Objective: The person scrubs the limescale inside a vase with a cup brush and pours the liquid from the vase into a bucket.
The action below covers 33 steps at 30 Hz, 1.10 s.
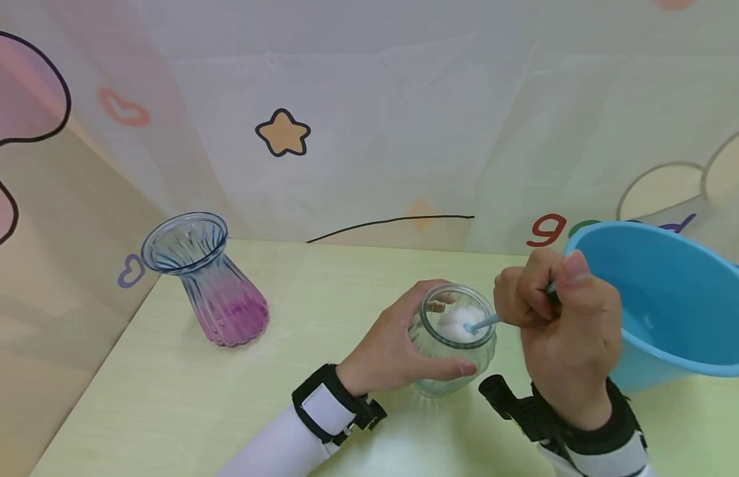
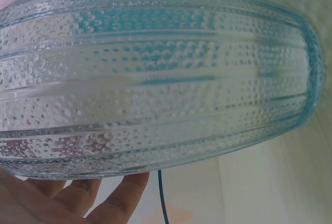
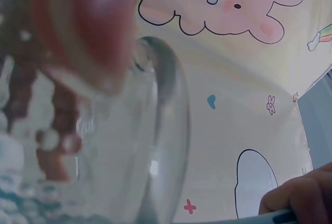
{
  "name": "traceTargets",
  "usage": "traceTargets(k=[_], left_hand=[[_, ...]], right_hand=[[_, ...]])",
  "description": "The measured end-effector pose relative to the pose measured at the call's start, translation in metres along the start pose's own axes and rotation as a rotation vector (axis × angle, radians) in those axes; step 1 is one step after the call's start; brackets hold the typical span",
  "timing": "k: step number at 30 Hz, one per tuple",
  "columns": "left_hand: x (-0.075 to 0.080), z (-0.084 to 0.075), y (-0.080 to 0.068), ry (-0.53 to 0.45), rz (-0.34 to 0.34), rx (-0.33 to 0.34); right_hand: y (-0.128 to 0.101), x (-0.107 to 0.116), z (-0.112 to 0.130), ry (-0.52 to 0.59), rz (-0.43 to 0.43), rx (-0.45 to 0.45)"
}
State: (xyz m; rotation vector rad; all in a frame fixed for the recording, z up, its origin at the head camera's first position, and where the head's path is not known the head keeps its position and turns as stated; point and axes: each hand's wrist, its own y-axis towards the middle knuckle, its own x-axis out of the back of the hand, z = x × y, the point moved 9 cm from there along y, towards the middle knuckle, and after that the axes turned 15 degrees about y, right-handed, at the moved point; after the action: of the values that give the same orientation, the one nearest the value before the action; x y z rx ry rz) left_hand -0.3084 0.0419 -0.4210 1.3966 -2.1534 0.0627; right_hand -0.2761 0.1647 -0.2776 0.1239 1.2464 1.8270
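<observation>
My left hand (image 1: 387,348) grips a clear, dimpled glass jar (image 1: 436,346), with the thumb across its near side and the fingers around the far side. The jar leans a little to the right. Inside its mouth sits the white, fluffy-looking head of a bottle brush (image 1: 455,322). From that head a thin pale-blue handle (image 1: 487,322) runs up to my right hand (image 1: 566,331), whose fingers are curled round it. In the left wrist view the bumpy jar wall (image 2: 155,92) fills most of the picture. Fingers (image 2: 116,200) show beneath it.
A blue bucket (image 1: 608,291) stands right behind my right hand. On the left, a fluted glass vase (image 1: 232,301), blue above and pink below, is on the pale table (image 1: 321,298). A printed backdrop (image 1: 369,132) rises along the table's far edge.
</observation>
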Motion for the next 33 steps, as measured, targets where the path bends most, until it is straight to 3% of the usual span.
traceTargets(k=[16,22,33], left_hand=[[0.001,-0.002,-0.001,0.03,-0.001,-0.002],[0.0,0.0,-0.001,0.001,0.011,0.0],[0.0,-0.002,0.0,-0.048,0.008,-0.027]], right_hand=[[-0.004,0.004,-0.007,-0.057,-0.029,0.005],[-0.003,-0.001,-0.017,-0.192,0.025,-0.056],[-0.001,-0.004,-0.031,-0.299,0.07,-0.233]])
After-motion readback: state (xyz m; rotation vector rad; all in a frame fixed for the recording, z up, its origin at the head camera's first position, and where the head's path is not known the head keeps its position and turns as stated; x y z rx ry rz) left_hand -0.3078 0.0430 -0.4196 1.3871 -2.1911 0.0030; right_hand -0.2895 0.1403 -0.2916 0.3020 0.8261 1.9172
